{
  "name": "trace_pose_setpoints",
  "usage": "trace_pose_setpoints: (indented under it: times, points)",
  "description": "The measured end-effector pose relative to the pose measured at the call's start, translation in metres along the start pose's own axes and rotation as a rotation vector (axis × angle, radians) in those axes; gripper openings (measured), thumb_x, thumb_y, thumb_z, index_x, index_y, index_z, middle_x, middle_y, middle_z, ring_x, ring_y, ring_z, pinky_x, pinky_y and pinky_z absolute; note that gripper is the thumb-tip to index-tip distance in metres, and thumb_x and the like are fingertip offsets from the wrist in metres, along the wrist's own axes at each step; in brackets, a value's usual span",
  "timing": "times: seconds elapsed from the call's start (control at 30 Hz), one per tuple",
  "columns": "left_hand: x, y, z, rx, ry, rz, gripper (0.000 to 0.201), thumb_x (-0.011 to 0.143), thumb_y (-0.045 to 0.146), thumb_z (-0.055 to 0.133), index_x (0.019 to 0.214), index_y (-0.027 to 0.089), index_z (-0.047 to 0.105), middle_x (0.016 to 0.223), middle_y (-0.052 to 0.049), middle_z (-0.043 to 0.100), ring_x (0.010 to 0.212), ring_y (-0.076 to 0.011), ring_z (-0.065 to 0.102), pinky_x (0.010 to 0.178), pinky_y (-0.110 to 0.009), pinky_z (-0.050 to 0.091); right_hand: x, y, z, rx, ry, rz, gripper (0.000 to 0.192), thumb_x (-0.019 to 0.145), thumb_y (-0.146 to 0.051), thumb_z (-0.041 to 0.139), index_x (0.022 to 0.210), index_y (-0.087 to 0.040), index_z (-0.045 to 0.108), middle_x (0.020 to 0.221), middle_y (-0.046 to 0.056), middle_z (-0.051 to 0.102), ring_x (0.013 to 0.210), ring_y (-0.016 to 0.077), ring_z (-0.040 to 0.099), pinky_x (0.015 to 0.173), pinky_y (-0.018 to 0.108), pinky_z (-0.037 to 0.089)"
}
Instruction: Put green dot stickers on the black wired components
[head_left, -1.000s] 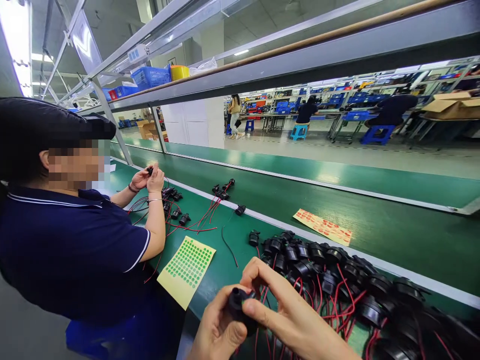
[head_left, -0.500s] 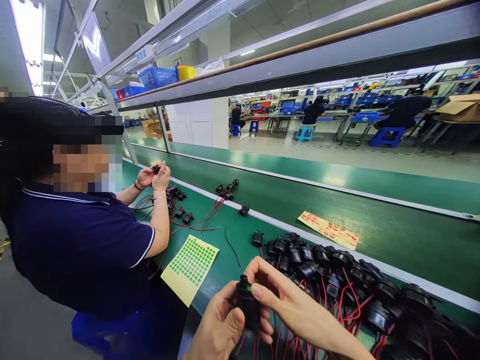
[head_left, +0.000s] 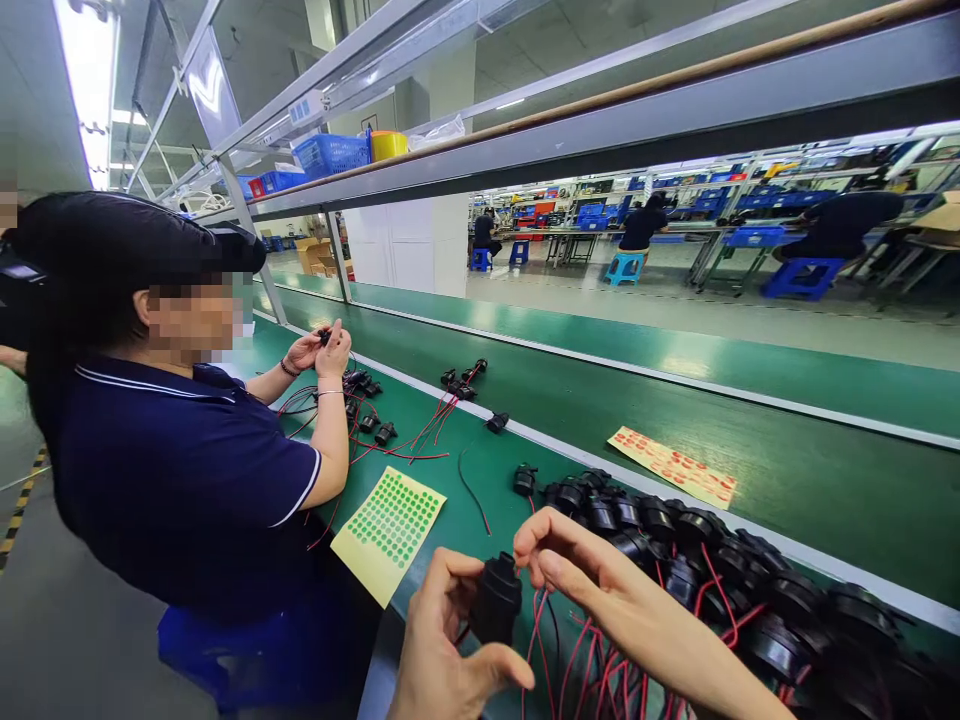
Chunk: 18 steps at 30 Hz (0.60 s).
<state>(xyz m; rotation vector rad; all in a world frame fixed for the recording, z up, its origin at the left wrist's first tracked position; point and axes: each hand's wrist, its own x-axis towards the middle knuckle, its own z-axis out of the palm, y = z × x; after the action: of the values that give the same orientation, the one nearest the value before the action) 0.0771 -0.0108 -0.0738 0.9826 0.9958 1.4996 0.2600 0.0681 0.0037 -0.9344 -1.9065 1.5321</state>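
Fig.: head view, assembly bench, read L to R.

Far L: a co-worker [head_left: 180, 440] in a dark polo sits at the green bench [head_left: 787, 480], both hands raised w/ a small black part pinched between the fingertips, close to the eyes, prob. for fine work. Loose black parts w/ red/black leads [head_left: 375, 425] lie just beside that person's forearm, within easy reach.

L of centre: a sheet of green dot stickers [head_left: 390, 530] lies flat at the bench's near edge, between the two workers, so either hand can get at it.

Centre, bottom: the wearer's left hand [head_left: 442, 650] cups a black cylindrical part [head_left: 495, 600] from the side and below, fingers curled round its body, thumb out underneath; the part stands roughly upright, its top face toward the camera, held off the bench just above the near edge. Red leads hang from its underside. The right hand [head_left: 577, 570] sits at the part's upper R edge, thumb and forefinger pressed together at the rim. Whether anything is pinched between them can't be told. One hand steadies, the other works the top.

R: a dense heap of like black parts [head_left: 712, 570], red leads tangled, runs along the bench just beyond the right wrist, apparently stock kept w/in arm's reach. Behind it, on the conveyor's darker belt, a pale sheet of red stickers [head_left: 675, 465] lies flat, well apart from the hands.

Background: shelving overhead, other seated workers far off.
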Motion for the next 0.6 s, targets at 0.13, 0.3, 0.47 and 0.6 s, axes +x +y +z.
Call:
trace_pose_setpoints:
  times: [0.13,0.3,0.47,0.6]
  points:
    - [-0.007,0.005,0.007,0.432,0.138,0.149,0.074,0.054,0.078,0.090,0.099,0.024,0.070,0.085,0.002,0.069,0.075,-0.0156,0.061,0.071,-0.026,0.051,-0.002,0.003,0.000,-0.046,-0.001,0.000,0.057,0.099,-0.080,0.051,0.099,-0.024,0.062,0.093,0.001,0.057,0.087,0.0213,0.053,0.082,0.034,0.046]
    - [-0.009,0.000,0.014,0.694,0.192,0.410,0.054,0.080,0.074,0.076,0.106,0.027,0.068,0.088,-0.001,0.070,0.076,-0.0189,0.066,0.071,-0.029,0.057,-0.011,0.004,0.009,-0.141,-0.006,-0.031,0.030,0.096,-0.052,0.068,0.112,-0.026,0.067,0.103,0.003,0.068,0.097,0.0233,0.062,0.086,0.033,0.051]
    - [-0.015,-0.014,0.001,0.737,0.068,0.379,0.065,0.087,0.074,0.068,0.135,0.031,0.061,0.107,-0.005,0.077,0.053,-0.0129,0.055,0.056,-0.027,0.056,-0.010,0.003,-0.010,-0.330,0.063,-0.075,0.025,0.093,-0.045,0.069,0.109,-0.025,0.070,0.106,0.004,0.075,0.095,0.0236,0.068,0.085,0.033,0.054]
    - [-0.034,-0.035,-0.009,0.715,0.021,0.199,0.029,0.107,0.044,0.054,0.129,0.032,0.069,0.085,0.001,0.081,0.051,-0.0137,0.065,0.061,-0.025,0.058,0.005,0.023,-0.064,-0.540,0.234,-0.021,0.039,0.100,-0.052,0.051,0.121,-0.021,0.063,0.092,0.004,0.072,0.082,0.0229,0.066,0.074,0.035,0.053]
